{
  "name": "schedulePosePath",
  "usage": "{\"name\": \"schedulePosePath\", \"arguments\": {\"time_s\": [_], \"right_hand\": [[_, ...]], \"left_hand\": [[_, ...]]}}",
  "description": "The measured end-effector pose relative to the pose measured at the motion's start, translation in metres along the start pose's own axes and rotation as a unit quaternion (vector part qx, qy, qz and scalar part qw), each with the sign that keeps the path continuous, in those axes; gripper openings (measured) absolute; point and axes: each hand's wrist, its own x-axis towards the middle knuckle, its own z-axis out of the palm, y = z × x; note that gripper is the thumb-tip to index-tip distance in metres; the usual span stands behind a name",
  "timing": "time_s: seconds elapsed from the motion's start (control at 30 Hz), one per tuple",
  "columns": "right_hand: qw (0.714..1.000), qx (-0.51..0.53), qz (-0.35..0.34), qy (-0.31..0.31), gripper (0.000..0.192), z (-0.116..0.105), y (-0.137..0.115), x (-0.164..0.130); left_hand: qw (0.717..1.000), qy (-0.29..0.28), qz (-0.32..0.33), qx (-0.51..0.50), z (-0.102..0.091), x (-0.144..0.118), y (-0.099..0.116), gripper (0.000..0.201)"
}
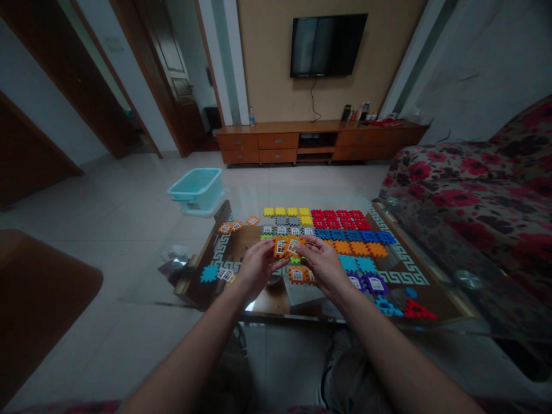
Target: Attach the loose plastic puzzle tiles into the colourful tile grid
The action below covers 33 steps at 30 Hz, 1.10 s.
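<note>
We reach forward, forearms (207,339) angled inward over the worktop (241,241). Our left hand (257,261) narrowly grips an orange window tile (280,248) above it; our right hand (321,261) pinches a second orange tile (294,246) close beside.

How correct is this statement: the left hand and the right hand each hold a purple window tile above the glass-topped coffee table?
Only the colour is wrong. In the head view, the left window tile and the right window tile are orange, not purple. The left hand and the right hand do each hold one above the glass-topped coffee table.
</note>
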Motion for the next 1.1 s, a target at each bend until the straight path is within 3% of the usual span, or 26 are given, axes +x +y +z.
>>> {"name": "schedulePosePath", "arguments": {"time_s": [0.17,0.37,0.6,0.73,0.87,1.1], "right_hand": [[0.999,-0.037,-0.024,-0.003,0.049,-0.002,0.001,0.001],[0.997,-0.068,-0.037,-0.023,0.049,0.002,-0.005,-0.005],[0.989,-0.111,-0.058,-0.079,0.045,0.001,-0.009,-0.008],[0.977,-0.161,-0.092,-0.103,0.043,-0.001,-0.007,-0.004],[0.949,-0.250,-0.166,-0.097,0.042,-0.003,-0.011,-0.006],[0.853,-0.397,-0.306,-0.144,0.056,-0.006,-0.014,-0.011]], "left_hand": [[0.998,-0.043,-0.034,-0.012,0.002,-0.005,0.003,0.017],[0.997,-0.052,-0.044,-0.027,0.003,-0.007,0.000,0.022],[0.995,-0.075,-0.055,-0.023,-0.001,-0.006,0.002,0.042],[0.994,-0.078,-0.070,-0.023,-0.004,-0.005,0.005,0.041],[0.993,-0.082,-0.081,-0.007,-0.005,-0.004,0.007,0.035],[0.993,-0.062,-0.092,0.037,-0.012,0.000,0.002,0.029]]}}
